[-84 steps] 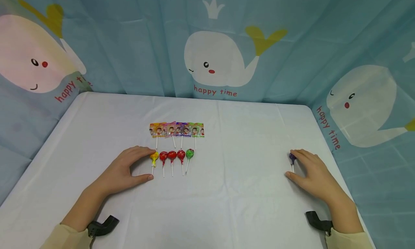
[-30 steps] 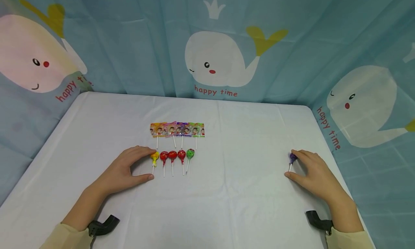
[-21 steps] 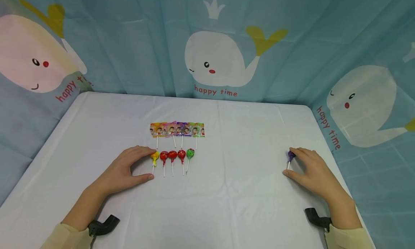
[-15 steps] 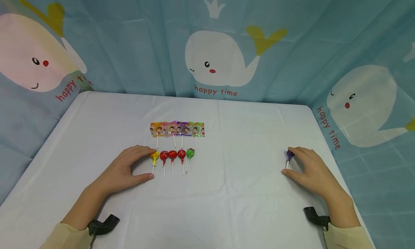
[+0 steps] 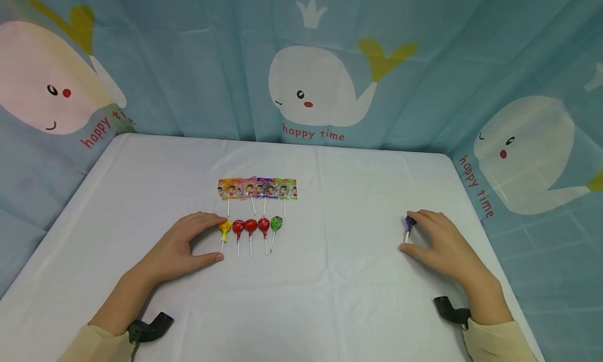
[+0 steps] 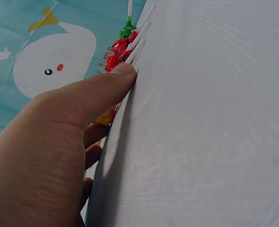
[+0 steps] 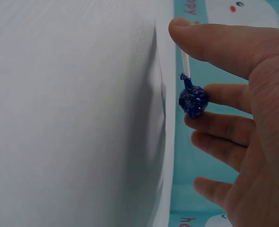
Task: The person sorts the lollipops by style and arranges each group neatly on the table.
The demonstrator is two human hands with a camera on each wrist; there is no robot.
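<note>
Gripping the purple lollipop [image 5: 410, 222] is our right hand [image 5: 440, 244]: thumb tip at the stick end, forefinger on the wrapped head, so the candy is pinched lengthwise. In the right wrist view the purple lollipop [image 7: 192, 100] sits clear of the white tablecloth [image 7: 73, 113], w/ the other fingers loosely curled below it. Position: right part of the table, well apart from the other candy.

Our left hand [image 5: 181, 247] rests on the tablecloth [image 5: 330, 278] at centre-left. Thumb lies flat by the stick end of the yellow lollipop [image 5: 224, 229]; forefinger tip touches its head. Whether it actually grips the yellow lollipop we cannot tell; the fingers look relaxed, approx. an open C around it.

Layout ref.:
- Near row, left to right: yellow, three red lollipops [image 5: 250, 226], green lollipop [image 5: 276, 223]. Sticks point toward us, heads side by side.
- Far row, just behind: five flat-pack lollipops [image 5: 257, 188] in printed wrappers, edges overlapping.

Left wrist view confirms the thumb [image 6: 97, 92] pressed on the cloth beside the sticks. Backdrop: blue whale-print curtain [image 5: 320, 64] on three sides.
</note>
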